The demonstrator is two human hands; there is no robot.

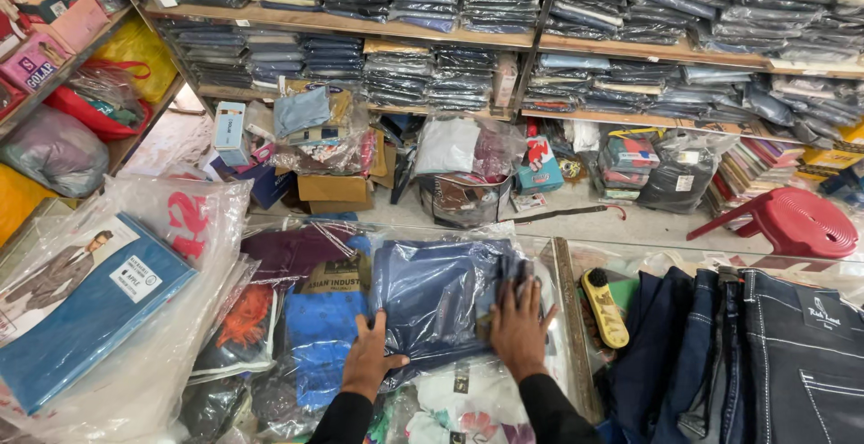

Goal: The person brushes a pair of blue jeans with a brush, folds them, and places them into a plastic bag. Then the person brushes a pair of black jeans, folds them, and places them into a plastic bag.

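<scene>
My left hand lies flat, fingers apart, on the lower left edge of a dark blue folded garment in a clear plastic bag. On the bag's right side rests my right hand, its fingers spread and curling over the bag's right edge. The bag lies on top of a pile of other bagged clothes on a glass counter. Both sleeves are black.
A blue boxed shirt in plastic lies at the left. A yellow brush and stacked dark jeans sit at the right. A red stool and cartons stand on the floor beyond. Shelves of bagged jeans fill the back wall.
</scene>
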